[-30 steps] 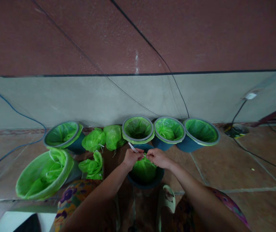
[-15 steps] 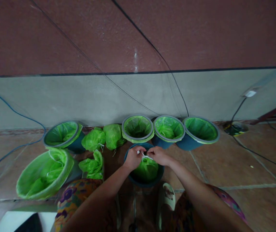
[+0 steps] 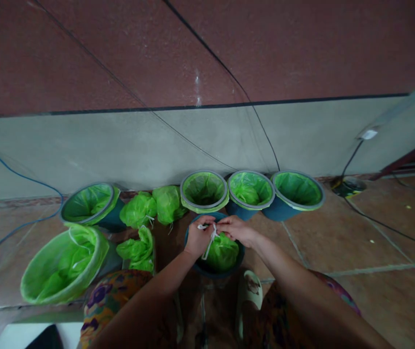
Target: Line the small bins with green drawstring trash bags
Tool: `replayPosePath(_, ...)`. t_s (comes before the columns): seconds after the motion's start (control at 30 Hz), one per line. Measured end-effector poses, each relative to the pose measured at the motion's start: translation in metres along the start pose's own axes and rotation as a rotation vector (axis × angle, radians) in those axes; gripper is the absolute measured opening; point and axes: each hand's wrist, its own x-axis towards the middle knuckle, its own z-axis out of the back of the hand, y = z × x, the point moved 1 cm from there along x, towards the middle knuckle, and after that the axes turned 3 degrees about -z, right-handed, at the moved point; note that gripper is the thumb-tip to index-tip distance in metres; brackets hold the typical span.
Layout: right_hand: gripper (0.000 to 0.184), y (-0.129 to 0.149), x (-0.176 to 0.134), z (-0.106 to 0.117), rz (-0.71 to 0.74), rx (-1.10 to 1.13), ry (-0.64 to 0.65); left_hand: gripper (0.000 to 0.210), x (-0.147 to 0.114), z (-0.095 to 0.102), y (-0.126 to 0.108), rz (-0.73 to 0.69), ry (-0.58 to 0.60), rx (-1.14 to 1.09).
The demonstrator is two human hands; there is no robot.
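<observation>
Just on the near side of the dark blue bin [image 3: 216,275], a pale slipper [image 3: 251,285] bears a print with no readable words. Inside the bin sits a green bag [image 3: 223,253], the walls probably keeping it upright so both hands are free. The left hand [image 3: 200,236] grips its white drawstring [image 3: 207,247], seemingly for tension; the right hand [image 3: 239,230] curls in at the knot, though whether it pinches I cannot tell. Left of the bin lie green bundles [image 3: 140,209]; beyond it, lined bins [image 3: 241,212] line the wall [image 3: 120,150], perhaps for floor space. No brand or label is legible.
</observation>
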Motion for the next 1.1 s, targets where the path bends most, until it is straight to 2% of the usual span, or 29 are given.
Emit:
replayPosePath(0.13,0.018,-0.004,0.003,0.000,-0.010,0.042,-0.008,0.018,0.001,0.001,0.003,0.003,-0.014,0.021)
replayPosePath(0.27,0.015,-0.008,0.007,0.000,0.014,-0.075,-0.058,0.018,0.003,0.001,0.010,0.025,0.020,0.022)
replayPosePath(0.33,0.018,-0.007,0.007,-0.001,0.078,-0.278,-0.104,0.017,0.003,0.000,0.013,0.052,0.073,0.008)
replayPosePath(0.47,0.015,-0.003,0.002,-0.003,0.230,-0.892,-0.250,0.010,0.003,-0.002,0.017,0.042,0.173,0.061)
replayPosePath(0.53,0.020,-0.004,0.000,-0.004,0.246,-1.105,-0.279,0.008,0.004,-0.002,0.020,0.051,0.200,0.127)
replayPosePath(0.6,0.025,-0.008,0.000,-0.003,0.224,-1.225,-0.298,0.008,0.004,-0.002,0.024,0.085,0.226,0.219)
replayPosePath(0.77,0.024,-0.022,0.008,0.007,0.017,-1.269,-0.309,0.017,0.004,-0.001,0.035,0.134,0.298,0.452)
replayPosePath(0.87,0.026,-0.029,0.013,0.013,-0.033,-1.208,-0.270,0.022,0.004,0.001,0.043,0.179,0.311,0.480)
replayPosePath(0.93,0.043,-0.036,0.015,0.013,-0.001,-1.133,-0.222,0.025,0.004,0.002,0.048,0.240,0.319,0.452)
replayPosePath(1.03,0.094,-0.051,0.017,0.007,0.072,-1.075,-0.139,0.026,0.002,0.000,0.053,0.293,0.338,0.410)
replayPosePath(1.07,0.100,-0.057,0.017,0.003,0.072,-1.070,-0.116,0.025,0.001,-0.001,0.053,0.296,0.345,0.412)
replayPosePath(1.1,0.093,-0.062,0.018,0.000,0.060,-1.066,-0.100,0.024,-0.001,-0.002,0.053,0.292,0.352,0.422)
